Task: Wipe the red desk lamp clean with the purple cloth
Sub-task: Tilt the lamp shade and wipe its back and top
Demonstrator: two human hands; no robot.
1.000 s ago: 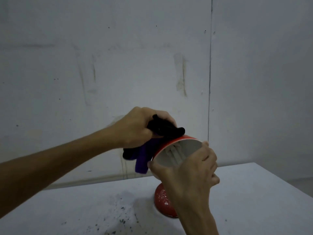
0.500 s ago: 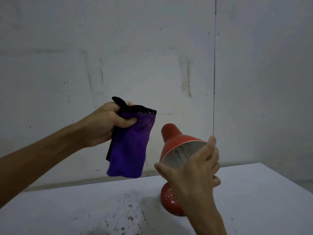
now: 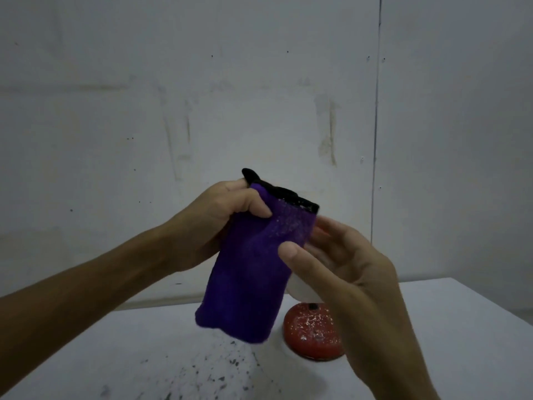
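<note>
Cloth off the lamp, both hands now on it.

Left hand (image 3: 219,223) pinches the purple cloth (image 3: 248,272) at its black top hem; the cloth, half a second ago held clear at 9 o'clock of the shade, now hangs in front of it. Right hand (image 3: 340,264) has left the shade rim, thumb pressing the cloth's 3 o'clock edge, fingers loose behind. Red desk lamp (image 3: 313,333): dusty base on the counter (image 3: 432,327) at 5 o'clock of the cloth, shade mostly hidden. Likely refolding to a clean face; wiping is paused, base still dirty.
</note>
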